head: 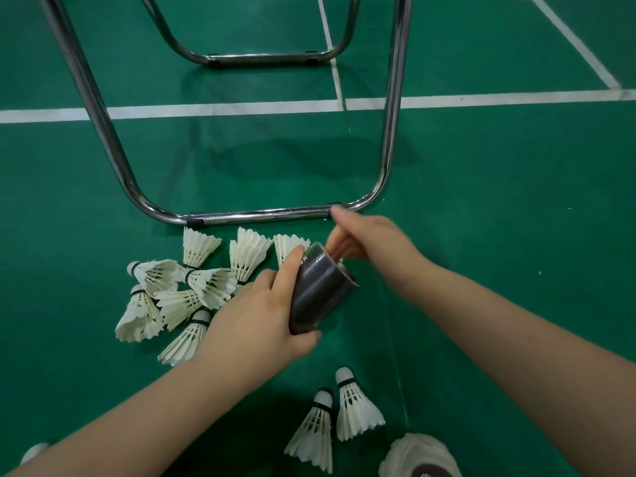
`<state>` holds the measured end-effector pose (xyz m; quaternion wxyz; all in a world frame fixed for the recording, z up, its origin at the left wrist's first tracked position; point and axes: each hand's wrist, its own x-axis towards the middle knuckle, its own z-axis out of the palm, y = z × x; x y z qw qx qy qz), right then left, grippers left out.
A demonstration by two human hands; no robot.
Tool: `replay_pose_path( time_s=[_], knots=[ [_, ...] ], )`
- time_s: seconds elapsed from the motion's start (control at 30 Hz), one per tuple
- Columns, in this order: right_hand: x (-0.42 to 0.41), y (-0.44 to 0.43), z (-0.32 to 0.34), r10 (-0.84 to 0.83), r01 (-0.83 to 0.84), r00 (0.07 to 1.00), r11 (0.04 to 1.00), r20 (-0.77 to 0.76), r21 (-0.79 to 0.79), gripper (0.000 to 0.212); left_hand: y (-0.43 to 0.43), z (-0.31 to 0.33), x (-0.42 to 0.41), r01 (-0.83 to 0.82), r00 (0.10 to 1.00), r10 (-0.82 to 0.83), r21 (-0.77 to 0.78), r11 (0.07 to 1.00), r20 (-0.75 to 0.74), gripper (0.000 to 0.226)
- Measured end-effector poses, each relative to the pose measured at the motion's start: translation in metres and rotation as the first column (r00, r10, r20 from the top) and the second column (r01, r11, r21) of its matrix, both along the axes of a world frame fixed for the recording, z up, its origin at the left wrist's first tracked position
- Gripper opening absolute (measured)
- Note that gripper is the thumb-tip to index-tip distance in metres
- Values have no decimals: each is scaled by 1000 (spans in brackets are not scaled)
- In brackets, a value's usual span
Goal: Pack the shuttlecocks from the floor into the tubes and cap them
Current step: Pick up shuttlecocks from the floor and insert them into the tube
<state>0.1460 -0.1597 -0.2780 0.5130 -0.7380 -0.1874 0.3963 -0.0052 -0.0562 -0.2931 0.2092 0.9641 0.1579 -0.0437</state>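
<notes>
- The left hand (261, 321) grips a dark tube (316, 290); the fingers wrap over its left side and the thumb curls under its near end; the tube is held above the floor, tilted, with its far end raised towards the other hand.
- The right hand (368, 239) sits at the tube's far end, touching or almost touching it; its fingers are bunched and curled, but they are blurred; I cannot tell whether they pinch anything.
- A heap of shuttlecocks (192, 287) lies on the green floor (499, 201) just left of the tube; they are white-feathered with dark bands at the cork; several overlap and lie on their sides; the left hand hides part of the heap.
- A pair of shuttlecocks (354, 411) lies side by side nearer the person, below the tube and well apart from the heap; their cork ends point away from the person.
- A chrome frame (261, 215) stands on the floor; its low bar runs just beyond the heap; the right hand's fingertips are near the bar's right end.
- White court lines (220, 108) cross the floor beyond the bar.
- A pale shoe (420, 456) shows at the bottom edge, just right of the pair.
</notes>
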Motion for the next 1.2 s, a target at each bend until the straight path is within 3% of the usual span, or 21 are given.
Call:
replay_pose_path(
  time_s=[0.07,0.2,0.33,0.43,0.6,0.7,0.8,0.87,0.93,1.0,1.1,1.2],
  knots=[
    [13,-1,-11,-141,142,988,990,60,-16,39,-1,1,-1,-2,1000,2,13,1000,-3,103],
    [23,-5,-50,72,29,952,947,297,-321,11,2,0,-1,-8,1000,8,10,1000,-15,104],
    [25,-2,-79,382,-160,843,850,378,-502,51,1,1,-1,-15,1000,15,13,1000,-26,105],
    [26,4,-82,543,-223,740,755,397,-617,60,-1,3,-1,-24,999,24,12,1000,-26,103],
    [23,6,-75,617,-187,651,694,441,-695,25,-2,1,0,-34,999,34,-4,999,-16,103],
    [19,0,-72,457,-107,745,801,486,-589,20,0,1,0,-39,999,38,-16,999,-12,102],
    [21,-9,-57,24,126,832,965,555,-230,14,2,3,-1,-47,999,47,-32,998,0,103],
    [20,-18,-38,-290,297,807,952,515,71,20,4,5,-1,-52,999,52,-30,998,7,104],
    [14,-23,-19,-468,363,801,875,373,320,22,5,5,-2,-49,999,50,-26,998,7,104],
    [5,-24,-9,-417,295,866,872,276,390,18,5,5,-1,-44,999,45,-20,999,6,104],
    [-6,-18,-9,-125,51,956,961,264,271,13,3,4,-1,-45,999,45,3,999,3,104],
    [-11,-16,-2,155,-179,976,971,154,157,26,2,5,-1,-43,999,43,-2,999,-2,105]
  ],
)
